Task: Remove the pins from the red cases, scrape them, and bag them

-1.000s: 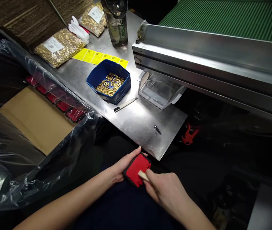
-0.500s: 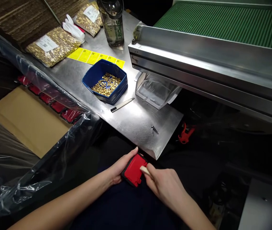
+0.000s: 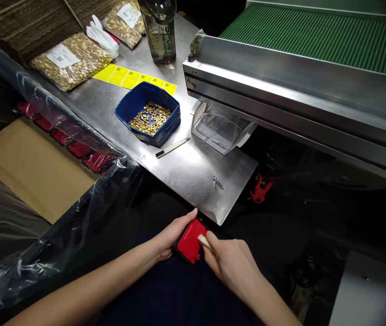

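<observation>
My left hand (image 3: 175,235) is closed around the edge of a red and black rectangular plastic part (image 3: 189,239), held over my lap just off the table's near corner. Its red face is turned up, with small tabs along the right edge. In my right hand (image 3: 230,260) I pinch a pale, flat-ended stick (image 3: 203,241); its tip lies against or just over the right side of the red face. Most of the stick is hidden in my fingers.
On the metal table (image 3: 193,176) are a blue bin (image 3: 169,131) of small brass pieces, a pen-like tool (image 3: 172,147), a nail clipper (image 3: 217,182), yellow labels (image 3: 128,78) and a bottle (image 3: 162,40). A plastic-lined box (image 3: 40,167) stands left, a green conveyor (image 3: 315,36) right.
The view has shifted slightly. Both hands keep their hold on the red part and the stick; the stick's tip has barely moved on the red face.
</observation>
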Available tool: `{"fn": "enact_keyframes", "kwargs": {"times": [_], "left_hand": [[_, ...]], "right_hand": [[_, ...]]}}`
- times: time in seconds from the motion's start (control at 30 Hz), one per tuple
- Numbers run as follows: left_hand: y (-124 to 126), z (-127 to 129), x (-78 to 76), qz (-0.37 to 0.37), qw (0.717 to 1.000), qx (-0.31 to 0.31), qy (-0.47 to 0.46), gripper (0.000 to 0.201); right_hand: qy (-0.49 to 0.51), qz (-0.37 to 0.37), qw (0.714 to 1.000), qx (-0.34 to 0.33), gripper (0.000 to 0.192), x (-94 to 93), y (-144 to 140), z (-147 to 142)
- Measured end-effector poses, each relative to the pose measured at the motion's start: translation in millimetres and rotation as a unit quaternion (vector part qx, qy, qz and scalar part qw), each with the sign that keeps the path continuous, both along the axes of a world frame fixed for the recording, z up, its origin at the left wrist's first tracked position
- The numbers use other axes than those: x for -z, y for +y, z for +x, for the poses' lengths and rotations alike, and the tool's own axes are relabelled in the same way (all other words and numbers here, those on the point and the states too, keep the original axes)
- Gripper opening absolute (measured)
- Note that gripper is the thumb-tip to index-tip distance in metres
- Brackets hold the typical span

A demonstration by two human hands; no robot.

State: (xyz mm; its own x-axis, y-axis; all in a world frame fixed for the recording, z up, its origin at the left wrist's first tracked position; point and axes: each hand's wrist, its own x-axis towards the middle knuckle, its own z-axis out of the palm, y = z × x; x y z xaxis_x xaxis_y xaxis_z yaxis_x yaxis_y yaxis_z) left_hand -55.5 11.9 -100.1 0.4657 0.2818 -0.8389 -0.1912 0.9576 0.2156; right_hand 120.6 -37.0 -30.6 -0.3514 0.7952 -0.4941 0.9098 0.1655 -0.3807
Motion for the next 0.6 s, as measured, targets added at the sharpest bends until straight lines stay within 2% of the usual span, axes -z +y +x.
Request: {"fn": "enact_keyframes", "kwargs": {"times": [0.1,0.3,0.6], "left_hand": [[1,0,-1.1,0.006,1.000,0.006,0.002,0.054],[3,0,-1.4,-0.001,1.000,0.015,0.001,0.056],[4,0,-5.0,0.003,1.000,0.020,0.005,0.054]], "right_hand": [[0.014,0.000,1.000,-0.012,0.006,0.8,-1,-1],[0.002,-0.023,1.000,0.012,0.009,2.9,4,1],[0.016,-0.056,0.998,0.005,0.007,-5.5,10,1]]}}
